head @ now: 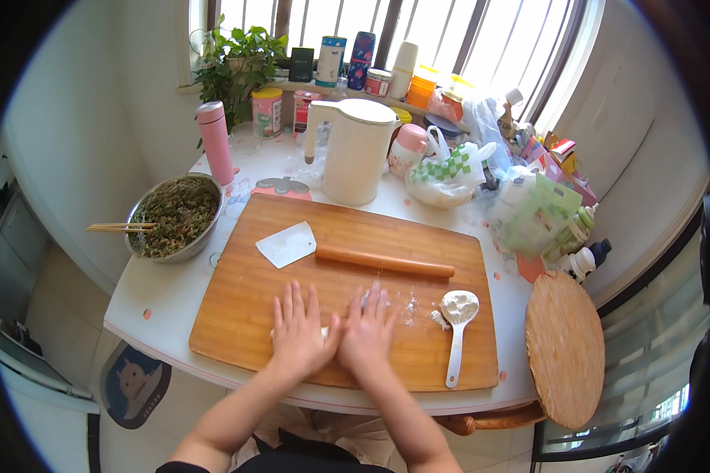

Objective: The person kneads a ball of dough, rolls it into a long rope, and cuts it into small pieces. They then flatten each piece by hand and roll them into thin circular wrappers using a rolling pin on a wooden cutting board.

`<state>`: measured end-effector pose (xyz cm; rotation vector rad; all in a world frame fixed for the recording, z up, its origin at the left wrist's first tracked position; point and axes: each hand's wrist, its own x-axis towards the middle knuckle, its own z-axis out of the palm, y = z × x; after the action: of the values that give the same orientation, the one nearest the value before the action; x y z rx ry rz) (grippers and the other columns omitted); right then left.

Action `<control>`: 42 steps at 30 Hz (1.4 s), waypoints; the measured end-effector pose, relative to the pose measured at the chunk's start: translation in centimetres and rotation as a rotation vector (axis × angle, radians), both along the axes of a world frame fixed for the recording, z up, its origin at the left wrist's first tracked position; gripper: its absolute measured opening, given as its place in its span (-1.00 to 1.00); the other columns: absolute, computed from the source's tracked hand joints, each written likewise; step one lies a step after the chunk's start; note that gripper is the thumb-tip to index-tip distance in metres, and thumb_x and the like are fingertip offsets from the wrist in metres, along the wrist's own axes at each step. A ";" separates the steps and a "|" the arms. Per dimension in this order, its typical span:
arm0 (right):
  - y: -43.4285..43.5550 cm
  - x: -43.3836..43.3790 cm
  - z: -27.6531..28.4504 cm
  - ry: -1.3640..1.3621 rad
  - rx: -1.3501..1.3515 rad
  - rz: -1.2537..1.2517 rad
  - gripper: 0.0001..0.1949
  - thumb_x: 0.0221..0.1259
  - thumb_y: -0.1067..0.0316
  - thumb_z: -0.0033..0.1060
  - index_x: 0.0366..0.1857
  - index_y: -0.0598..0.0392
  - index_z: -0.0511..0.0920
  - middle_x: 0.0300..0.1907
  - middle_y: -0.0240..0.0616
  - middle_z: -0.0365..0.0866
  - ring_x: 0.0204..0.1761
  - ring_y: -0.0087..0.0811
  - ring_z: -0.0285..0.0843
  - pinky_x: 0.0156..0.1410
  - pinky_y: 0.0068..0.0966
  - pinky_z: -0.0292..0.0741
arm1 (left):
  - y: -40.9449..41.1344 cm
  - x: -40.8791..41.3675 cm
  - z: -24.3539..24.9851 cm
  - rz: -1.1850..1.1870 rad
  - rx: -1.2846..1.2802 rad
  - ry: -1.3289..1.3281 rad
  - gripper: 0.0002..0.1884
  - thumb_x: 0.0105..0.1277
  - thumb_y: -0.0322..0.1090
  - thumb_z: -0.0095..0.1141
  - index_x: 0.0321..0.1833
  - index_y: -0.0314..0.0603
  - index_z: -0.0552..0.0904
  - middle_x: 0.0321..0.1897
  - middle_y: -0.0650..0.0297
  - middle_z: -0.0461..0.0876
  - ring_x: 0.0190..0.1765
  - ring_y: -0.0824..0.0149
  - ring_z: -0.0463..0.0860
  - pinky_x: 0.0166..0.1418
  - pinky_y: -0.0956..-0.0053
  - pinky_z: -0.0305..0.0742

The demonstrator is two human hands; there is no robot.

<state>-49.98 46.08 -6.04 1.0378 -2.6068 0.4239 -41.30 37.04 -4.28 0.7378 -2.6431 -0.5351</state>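
Observation:
My left hand (299,334) lies palm down, fingers spread, near the front of a wooden board (231,313). A bit of pale dough (324,333) shows at its edge; most of the piece is hidden under the palm. Beside it my right hand (365,334) is also palm down, its thumb side touching the left thumb. Whether dough lies under the right hand I cannot tell. Farther back rest a wooden rolling pin (384,261) and a white dough scraper (286,245). To the right, a white scoop (460,313) heaped with flour sits by loose flour.
A metal bowl (212,235) of chopped filling, chopsticks (118,227) across its rim, stands left. Behind the board are a pink flask (215,145), a cream electric kettle (358,154) and plastic bags (449,177). A round woven lid-like disc (565,349) leans at the table's right edge.

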 end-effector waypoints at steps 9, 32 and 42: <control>6.7 4.3 0.4 -0.087 0.064 -0.033 -0.35 0.30 0.00 -0.01 0.35 0.28 0.33 0.46 0.19 0.13 0.54 0.08 -0.04 0.50 0.30 -0.22 | 2.7 5.9 -1.1 0.017 -0.168 -0.071 -0.08 0.35 0.16 -0.06 0.39 -0.74 0.14 0.48 -0.36 0.01 0.58 -0.18 -0.14 0.56 -0.17 -0.41; -2.8 -3.6 1.0 -0.292 -0.473 0.212 -0.45 0.37 0.26 -0.08 0.38 0.31 0.24 0.42 0.14 0.23 0.45 0.04 0.17 0.51 -0.27 0.17 | -2.5 -6.1 2.4 -0.260 0.576 0.467 -0.35 0.48 -0.16 -0.06 0.46 -0.52 0.15 0.48 -0.19 0.16 0.55 0.06 0.12 0.57 0.37 -0.01; 4.2 7.4 0.2 -0.291 -0.203 0.390 -0.28 0.14 0.25 0.15 0.40 0.35 0.20 0.41 0.25 0.19 0.47 0.19 0.09 0.53 0.14 -0.10 | 2.9 4.2 -0.3 -0.515 0.551 0.428 -0.12 0.46 0.08 -0.05 0.50 -0.58 -0.09 0.46 -0.49 -0.13 0.55 -0.29 -0.07 0.55 0.01 -0.05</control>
<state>-42.60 50.28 -5.83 1.5098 -2.5201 0.9748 -37.08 39.95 -4.56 0.0278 -2.2636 -1.4190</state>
